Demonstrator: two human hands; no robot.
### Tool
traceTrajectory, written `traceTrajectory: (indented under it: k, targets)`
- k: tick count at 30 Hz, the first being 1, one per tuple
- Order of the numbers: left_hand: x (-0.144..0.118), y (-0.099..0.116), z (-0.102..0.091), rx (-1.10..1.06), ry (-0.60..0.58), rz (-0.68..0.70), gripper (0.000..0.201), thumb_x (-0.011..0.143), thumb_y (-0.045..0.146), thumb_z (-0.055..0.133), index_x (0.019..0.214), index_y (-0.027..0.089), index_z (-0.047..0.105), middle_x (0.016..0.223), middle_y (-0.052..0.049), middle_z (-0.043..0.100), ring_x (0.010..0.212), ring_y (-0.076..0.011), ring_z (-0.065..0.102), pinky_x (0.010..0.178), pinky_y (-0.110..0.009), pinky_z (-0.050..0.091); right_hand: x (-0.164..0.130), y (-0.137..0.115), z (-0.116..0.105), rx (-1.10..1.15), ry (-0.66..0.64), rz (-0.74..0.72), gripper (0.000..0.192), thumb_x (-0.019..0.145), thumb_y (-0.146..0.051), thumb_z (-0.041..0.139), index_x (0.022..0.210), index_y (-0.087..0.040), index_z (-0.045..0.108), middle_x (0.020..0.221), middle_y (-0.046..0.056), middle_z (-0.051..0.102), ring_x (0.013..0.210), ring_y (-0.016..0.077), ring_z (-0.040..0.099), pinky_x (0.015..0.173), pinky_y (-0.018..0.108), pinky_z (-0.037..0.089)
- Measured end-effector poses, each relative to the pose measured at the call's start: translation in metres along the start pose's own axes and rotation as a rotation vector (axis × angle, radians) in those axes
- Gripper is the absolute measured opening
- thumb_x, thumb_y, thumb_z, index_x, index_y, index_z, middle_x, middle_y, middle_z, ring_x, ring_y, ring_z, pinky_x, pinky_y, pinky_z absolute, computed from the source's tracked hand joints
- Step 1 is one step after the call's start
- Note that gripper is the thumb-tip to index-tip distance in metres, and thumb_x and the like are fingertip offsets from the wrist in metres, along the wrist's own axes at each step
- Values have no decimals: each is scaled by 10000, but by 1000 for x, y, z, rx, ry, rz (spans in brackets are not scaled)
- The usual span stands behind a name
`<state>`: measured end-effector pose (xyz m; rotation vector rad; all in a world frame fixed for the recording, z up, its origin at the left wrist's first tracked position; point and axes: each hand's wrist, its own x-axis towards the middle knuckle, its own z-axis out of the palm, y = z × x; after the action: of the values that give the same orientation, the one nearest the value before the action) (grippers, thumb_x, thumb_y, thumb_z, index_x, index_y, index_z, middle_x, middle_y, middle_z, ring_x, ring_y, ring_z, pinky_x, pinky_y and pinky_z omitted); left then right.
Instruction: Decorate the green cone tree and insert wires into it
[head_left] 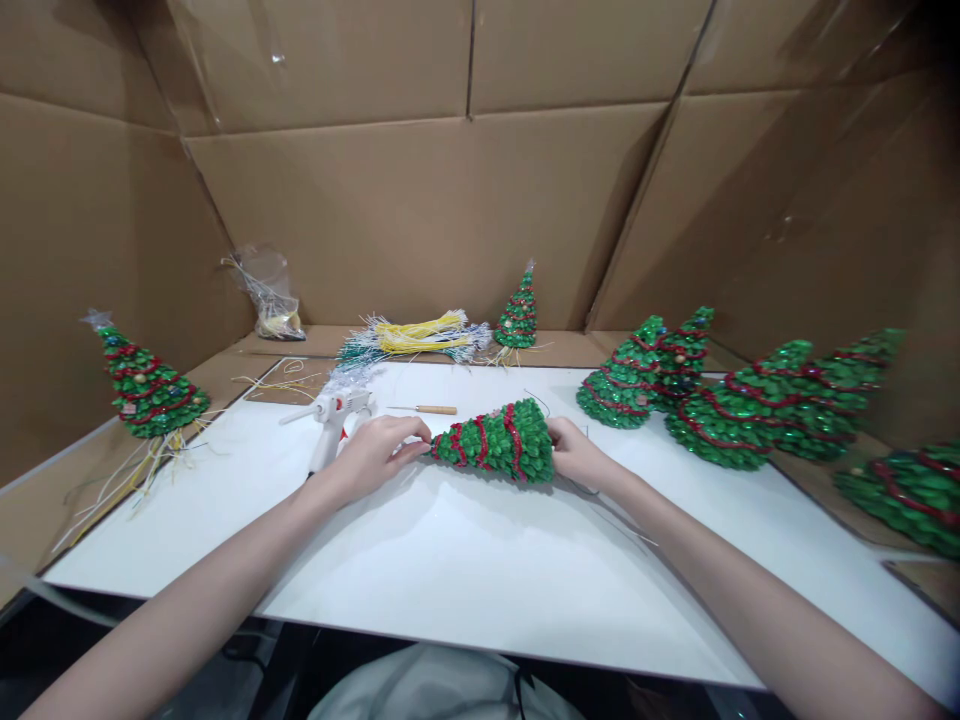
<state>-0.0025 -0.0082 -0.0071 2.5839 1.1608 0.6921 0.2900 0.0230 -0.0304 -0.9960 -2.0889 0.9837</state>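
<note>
both hands, left (377, 452) and right (574, 452), grasp a bumpy green cone tree (497, 442) lying on smooth white board (465, 560).

green tree (496, 441) with red garland, white board (465, 560)

We saw even, fairly bright overhead light on the white surface (465, 560), with soft glare near its middle. Cardboard walls (420, 200) darkened toward the top corners. Edges bowed and stretched; the far-right trees (907, 495) blurred.
</note>
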Motion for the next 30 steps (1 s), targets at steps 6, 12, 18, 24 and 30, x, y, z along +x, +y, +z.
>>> traceTrajectory:
  k: [6, 12, 18, 24, 30]
  targets:
    - [1, -2, 4, -42, 42, -14, 138, 878, 275, 471, 882, 194, 582, 862, -19, 651, 797, -152, 580, 730, -258, 410, -1, 1, 4, 20, 43, 16, 145, 659, -227, 547, 689, -120, 640, 673, 3, 663, 666, 194, 595, 591, 266, 462]
    - [2, -4, 7, -57, 73, -40, 94, 850, 240, 518, 829, 191, 596, 823, -17, 652, 790, -159, 578, 730, -266, 417, -1, -1, 5, 41, 61, 20, 165, 654, -242, 561, 718, -121, 654, 717, 14, 685, 722, 224, 612, 636, 295, 483]
    - [4, 0, 6, -73, 86, -48, 73, 832, 204, 538, 784, 190, 591, 783, -4, 646, 775, -153, 574, 730, -262, 414, -1, -3, 4, 57, 33, 7, 199, 660, -222, 568, 798, -129, 676, 824, 10, 703, 794, 232, 626, 703, 308, 495]
    - [6, 3, 6, -55, 110, -59, 90, 821, 172, 544, 740, 187, 583, 758, 0, 632, 753, -149, 561, 716, -262, 410, -1, -5, 3, 43, 39, 5, 179, 656, -220, 574, 780, -127, 665, 793, 15, 700, 761, 232, 623, 674, 310, 493]
    - [6, 2, 6, -9, 108, -91, 91, 815, 177, 553, 730, 196, 580, 753, 11, 645, 785, -159, 557, 718, -266, 404, 0, -3, 4, 21, 53, 16, 162, 664, -221, 565, 739, -106, 651, 730, 33, 688, 704, 215, 609, 634, 295, 481]
